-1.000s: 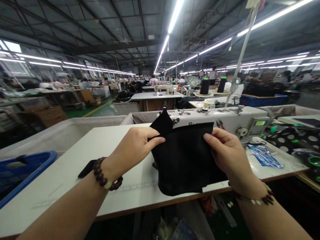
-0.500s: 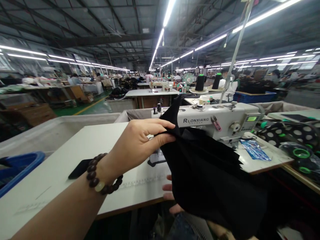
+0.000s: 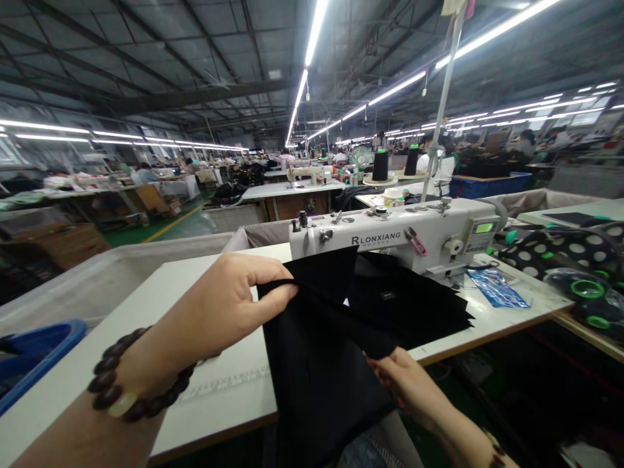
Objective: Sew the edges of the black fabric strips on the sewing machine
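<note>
A piece of black fabric point(image 3: 316, 351) hangs over the front edge of the white sewing table point(image 3: 146, 312). My left hand point(image 3: 229, 305) pinches its upper left edge between thumb and fingers, above the table. My right hand point(image 3: 409, 383) grips the cloth's lower right part, below the table edge. More black fabric pieces point(image 3: 414, 305) lie stacked on the table in front of the white sewing machine point(image 3: 400, 237). A beaded bracelet point(image 3: 121, 390) is on my left wrist.
A blue bin point(image 3: 34, 354) stands at the left edge. A blue packet point(image 3: 497, 289) lies right of the machine, with polka-dot fabric point(image 3: 560, 250) and green rings point(image 3: 585, 286) beyond. Thread cones point(image 3: 380, 166) and more work tables fill the hall behind.
The cloth, first held up by both hands, was swung right, then lowered. My left hand now holds it lower and further left; my right hand has dropped below the table edge.
</note>
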